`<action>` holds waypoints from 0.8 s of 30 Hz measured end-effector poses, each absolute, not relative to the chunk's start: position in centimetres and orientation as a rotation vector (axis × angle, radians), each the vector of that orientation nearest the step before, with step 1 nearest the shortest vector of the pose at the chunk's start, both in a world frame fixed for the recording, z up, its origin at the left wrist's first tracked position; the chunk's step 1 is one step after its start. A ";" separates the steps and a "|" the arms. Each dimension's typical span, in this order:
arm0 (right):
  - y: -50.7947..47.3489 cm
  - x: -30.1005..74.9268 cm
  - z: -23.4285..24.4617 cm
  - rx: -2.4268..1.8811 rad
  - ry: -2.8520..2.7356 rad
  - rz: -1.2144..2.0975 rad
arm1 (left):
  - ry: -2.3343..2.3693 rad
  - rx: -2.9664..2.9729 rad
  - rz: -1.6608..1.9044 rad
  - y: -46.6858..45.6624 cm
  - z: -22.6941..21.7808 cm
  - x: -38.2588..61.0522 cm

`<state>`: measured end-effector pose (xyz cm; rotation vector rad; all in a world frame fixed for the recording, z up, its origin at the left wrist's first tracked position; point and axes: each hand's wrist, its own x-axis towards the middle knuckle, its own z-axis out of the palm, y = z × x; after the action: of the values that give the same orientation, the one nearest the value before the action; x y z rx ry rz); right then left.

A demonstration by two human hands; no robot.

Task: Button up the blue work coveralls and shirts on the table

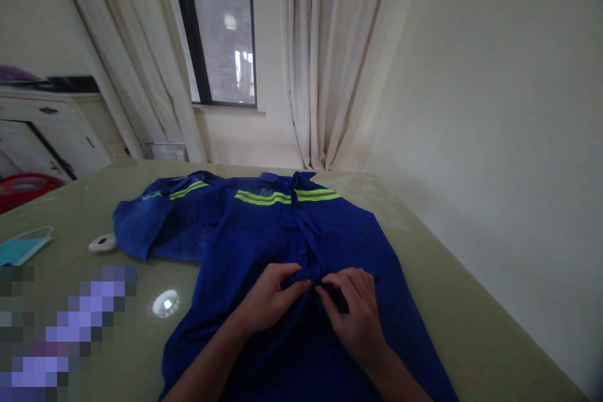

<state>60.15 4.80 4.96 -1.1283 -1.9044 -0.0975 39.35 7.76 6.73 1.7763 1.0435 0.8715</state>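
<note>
A dark blue work shirt [348, 239] with yellow-green reflective stripes across the chest lies spread in front of me, collar at the far end. My left hand [277, 295] pinches a raised fold of its front placket between thumb and fingers. Close beside it, my right hand [353, 304] grips the other front edge, fingertips almost meeting those of the left. Whether a button sits between the fingertips is hidden. Above my hands, a small button shows on the placket. A second blue garment [174, 226] with similar stripes lies folded to the left, partly against the shirt.
The glossy table [424, 264] runs along the right wall. On its left are a white oval object [102, 242] and a light-blue face mask [26, 248]; the lower left is pixelated. Beyond stand a white cabinet [70, 119], a red basin [28, 188], curtains [325, 63] and a window.
</note>
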 end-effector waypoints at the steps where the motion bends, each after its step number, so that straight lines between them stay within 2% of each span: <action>1: 4.7 60.2 4.9 -1.114 -1.916 -0.134 | 1.059 1.778 0.877 7.7 6.6 39.3; 9: 4.7 60.3 5.1 -1.026 -1.956 -0.134 | 0.939 1.737 0.834 7.5 6.8 39.4; 24: 4.5 60.2 5.7 -1.172 -1.795 0.497 | 0.890 1.657 0.859 7.6 7.7 39.4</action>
<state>60.21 4.52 5.73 -1.1725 -1.7949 0.4968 39.37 7.59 7.67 1.6571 0.8901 0.8586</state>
